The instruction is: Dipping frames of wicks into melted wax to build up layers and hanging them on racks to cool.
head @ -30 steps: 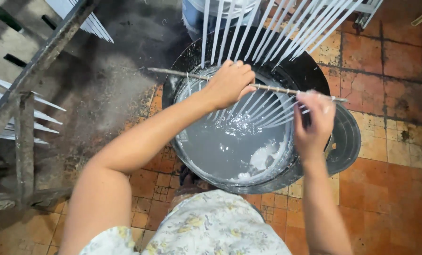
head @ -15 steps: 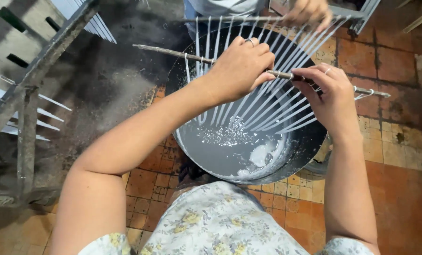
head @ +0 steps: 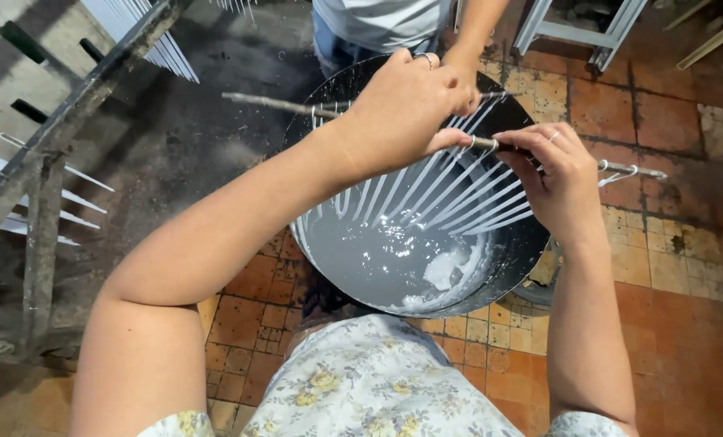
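The left hand (head: 406,109) was closed around a thin wooden stick (head: 280,103) held level above a large dark basin (head: 515,251), and the right hand (head: 560,178) pinched the same stick further along, fingers curled narrowly about it. From the stick hung a row of slender white candles (head: 450,190), fanned out side by side on their loops (the ends near the right hand showed small hooks of wick past the fingers). The candles slanted down over the basin, their lower tips just above or touching the pale grey wax (head: 386,251); which, I could not tell. White clumps floated near the basin's near wall. The basin stood on a floor of worn orange tiles (head: 669,267). Across the basin another person's hand (head: 467,73) reached down to the far rim. To the left, a rough wooden rack (head: 46,162) carried more white candles.
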